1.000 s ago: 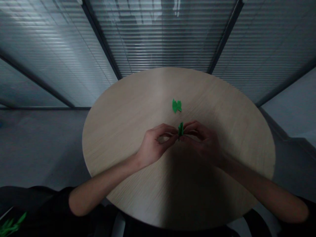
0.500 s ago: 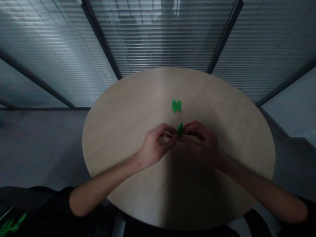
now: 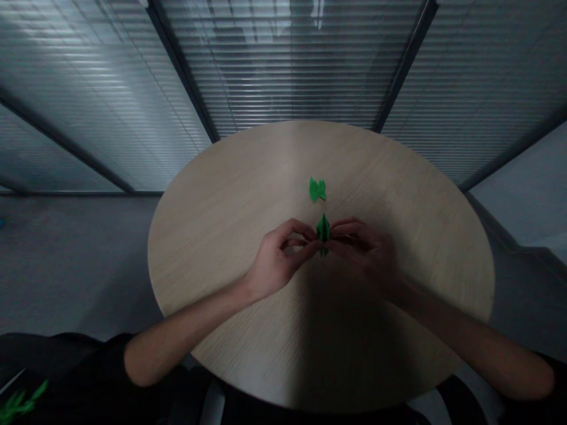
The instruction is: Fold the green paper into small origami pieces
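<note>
Between my left hand (image 3: 280, 254) and my right hand (image 3: 363, 251), a small folded piece of green paper (image 3: 323, 231) stands upright and comes to a point at the top. The fingertips of both hands pinch it from either side, and my fingers hide part of its lower half. A little farther out on the round light-wood table (image 3: 234, 200), a second folded green paper piece (image 3: 317, 190) lies flat, untouched and apart from both hands.
Beyond the table's far edge stands a glass partition with slatted blinds and dark frames. A grey floor lies around the table. Several green paper shapes (image 3: 18, 399) show at the lower left, on something dark near my sleeve.
The green paper between my hands has opened wider and now shows a clearer point at the top. My fingers have shifted slightly on it. The flat green piece has not moved.
</note>
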Demonstrator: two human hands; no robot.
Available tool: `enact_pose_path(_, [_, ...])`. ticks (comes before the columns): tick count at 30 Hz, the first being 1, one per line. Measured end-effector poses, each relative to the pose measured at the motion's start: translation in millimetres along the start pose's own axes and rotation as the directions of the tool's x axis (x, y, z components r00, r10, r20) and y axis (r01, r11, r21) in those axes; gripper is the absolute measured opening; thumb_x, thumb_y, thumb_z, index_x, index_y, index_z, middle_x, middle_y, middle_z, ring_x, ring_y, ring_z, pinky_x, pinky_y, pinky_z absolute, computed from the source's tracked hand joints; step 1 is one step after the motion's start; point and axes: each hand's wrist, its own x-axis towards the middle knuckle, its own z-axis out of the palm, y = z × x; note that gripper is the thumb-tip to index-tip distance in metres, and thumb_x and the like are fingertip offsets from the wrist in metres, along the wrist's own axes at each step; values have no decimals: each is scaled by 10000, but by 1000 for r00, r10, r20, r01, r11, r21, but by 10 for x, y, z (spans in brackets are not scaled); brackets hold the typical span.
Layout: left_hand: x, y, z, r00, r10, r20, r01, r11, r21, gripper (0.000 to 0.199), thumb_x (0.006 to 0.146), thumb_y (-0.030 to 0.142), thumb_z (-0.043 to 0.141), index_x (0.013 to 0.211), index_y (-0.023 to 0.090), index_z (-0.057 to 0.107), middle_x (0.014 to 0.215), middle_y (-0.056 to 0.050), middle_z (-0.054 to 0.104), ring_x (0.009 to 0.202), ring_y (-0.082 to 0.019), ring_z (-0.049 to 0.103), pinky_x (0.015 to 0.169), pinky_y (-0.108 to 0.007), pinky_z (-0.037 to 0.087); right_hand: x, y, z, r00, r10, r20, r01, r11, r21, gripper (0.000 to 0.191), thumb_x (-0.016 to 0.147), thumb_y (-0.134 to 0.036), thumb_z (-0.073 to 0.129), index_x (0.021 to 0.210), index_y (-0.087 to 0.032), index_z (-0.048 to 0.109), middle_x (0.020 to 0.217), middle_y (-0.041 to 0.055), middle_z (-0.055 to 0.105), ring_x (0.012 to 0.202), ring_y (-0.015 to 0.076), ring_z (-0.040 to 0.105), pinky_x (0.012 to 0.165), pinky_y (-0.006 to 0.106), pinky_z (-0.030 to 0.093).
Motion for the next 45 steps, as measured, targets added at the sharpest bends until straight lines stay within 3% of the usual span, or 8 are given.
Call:
enact_pose_path(9, [4, -19, 2, 1000, 24, 16, -24, 1000, 19, 65, 928, 242, 723, 939, 183, 698, 908, -65, 723, 829, -187, 700, 755, -337, 638, 3, -7, -4, 1000, 24, 9, -24, 1000, 10, 113, 831, -326, 856, 900, -260, 795, 981, 29, 753, 866, 174, 760, 795, 331, 695])
enact_pose_path(19, [11, -35, 37, 998, -60, -1, 59, 985, -162, 167, 880, 251, 761, 939, 190, 617, 874, -40, 697, 726, -135, 667, 632, -261, 593, 2, -7, -11, 998, 14, 58, -16, 999, 36, 112, 837, -332, 850, 903, -272, 782, 991, 33, 745, 884, 188, 755, 806, 349, 697])
enact_pose_path(25, [14, -10, 42, 989, -132, 63, 139, 984, -108, 213, 862, 327, 770, 852, 177, 619, 775, -25, 662, 602, -111, 593, 490, -236, 491, -17, 30, 5, 999, 8, 51, -10, 999, 37, 125, 836, -271, 842, 913, -243, 749, 976, 23, 716, 882, 169, 751, 821, 320, 686])
enact_pose_path(30, [-7, -9, 37, 995, -82, 51, 85, 995, -59, 121, 892, 265, 721, 910, 166, 652, 849, -48, 692, 673, -120, 629, 550, -239, 515, -18, 41, 16, 999, 7, 40, -9, 999, 40, 138, 833, -262, 840, 912, -234, 729, 952, 15, 706, 845, 152, 741, 786, 291, 672])
enact_pose_path(33, [-16, -16, 26, 997, -64, 36, 64, 998, -19, 113, 899, 257, 713, 931, 162, 661, 831, -36, 689, 656, -109, 616, 550, -230, 500, -20, 44, 22, 999, 31, 37, -33, 998, 51, 156, 827, -281, 843, 911, -230, 721, 947, 18, 710, 841, 155, 738, 792, 300, 667])
enact_pose_path(37, [-13, -31, 18, 986, -142, 86, 142, 990, 3, 167, 926, 308, 678, 929, 143, 655, 749, -21, 655, 615, -106, 592, 527, -229, 466, -16, 48, 19, 993, 102, 52, -106, 991, 82, 182, 816, -296, 852, 909, -221, 714, 904, 16, 727, 828, 154, 737, 771, 283, 654])
enact_pose_path(45, [-30, -42, 8, 966, -179, 186, 185, 983, -17, 208, 995, 345, 592, 935, 145, 589, 812, -42, 663, 679, -134, 673, 580, -239, 525, 28, 17, -19, 967, 216, 135, -230, 968, 104, 175, 819, -340, 843, 917, -235, 742, 900, 27, 766, 827, 182, 745, 755, 311, 646])
